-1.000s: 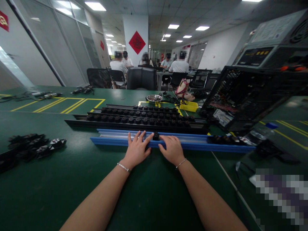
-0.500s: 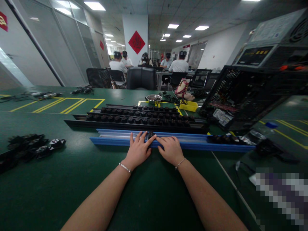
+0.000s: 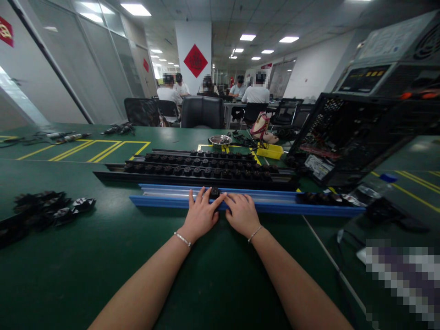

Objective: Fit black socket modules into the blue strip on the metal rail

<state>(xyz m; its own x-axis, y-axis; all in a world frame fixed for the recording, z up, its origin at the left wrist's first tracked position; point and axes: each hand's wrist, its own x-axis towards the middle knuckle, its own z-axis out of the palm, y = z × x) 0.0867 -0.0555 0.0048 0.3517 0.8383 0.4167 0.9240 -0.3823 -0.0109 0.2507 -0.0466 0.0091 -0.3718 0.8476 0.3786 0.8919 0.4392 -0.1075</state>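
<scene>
A long blue rail (image 3: 165, 202) lies crosswise in front of me, with a pale strip along its inside. A small black socket module (image 3: 215, 192) sits in it near the middle. My left hand (image 3: 202, 213) reaches over the front wall, fingers spread, middle finger left of the module and index finger in front of it. Just to the right, my right hand (image 3: 243, 213) has its fingers bent together over the same wall, thumb on the near side. Its fingertips come close to the left index finger. Several black modules (image 3: 323, 199) fill the rail's right end.
Behind are black rails (image 3: 113, 176) with rows of black modules. Loose black parts (image 3: 51, 206) lie left. A metal dish (image 3: 220, 140), a yellow tray (image 3: 270, 151) and an opened computer case (image 3: 343, 137) stand farther back. People (image 3: 256, 94) sit beyond the table.
The module now stands out more between my hands, as the left hand has shifted slightly down and right. My right hand has moved slightly left. The rail stays in place.
</scene>
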